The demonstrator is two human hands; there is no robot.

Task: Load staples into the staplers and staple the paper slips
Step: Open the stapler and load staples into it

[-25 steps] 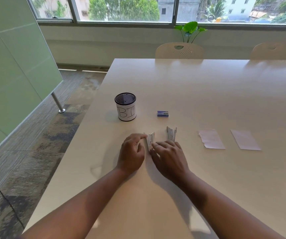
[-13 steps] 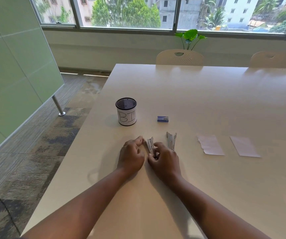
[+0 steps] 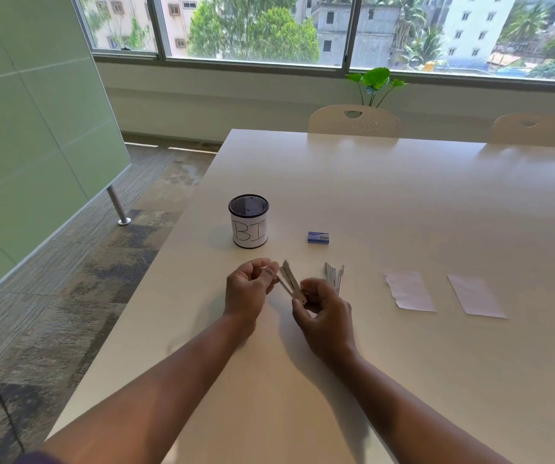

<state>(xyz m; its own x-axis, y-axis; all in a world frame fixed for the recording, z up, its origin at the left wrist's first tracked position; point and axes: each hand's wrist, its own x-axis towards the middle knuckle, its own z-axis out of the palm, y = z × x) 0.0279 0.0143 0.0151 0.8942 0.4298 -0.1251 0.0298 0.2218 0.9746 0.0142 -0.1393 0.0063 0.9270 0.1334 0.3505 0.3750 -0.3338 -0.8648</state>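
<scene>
A small silver stapler (image 3: 290, 279) is held above the table between both hands, tilted with its far end up to the left. My right hand (image 3: 323, 309) grips its near end. The fingertips of my left hand (image 3: 248, 287) touch its far end. A second silver stapler (image 3: 334, 275) lies on the table just right of my hands. A small blue staple box (image 3: 318, 237) lies farther back. Two white paper slips (image 3: 409, 291) (image 3: 475, 296) lie side by side to the right.
A black mesh pen cup (image 3: 248, 225) with a white label stands at the back left of my hands, near the table's left edge (image 3: 155, 262). Two chairs (image 3: 353, 120) stand at the table's far side. A green partition is at the left.
The left stapler was lying on the table under my fingers; both hands have lifted it off the surface and tilted it. My fingers have curled around it.
</scene>
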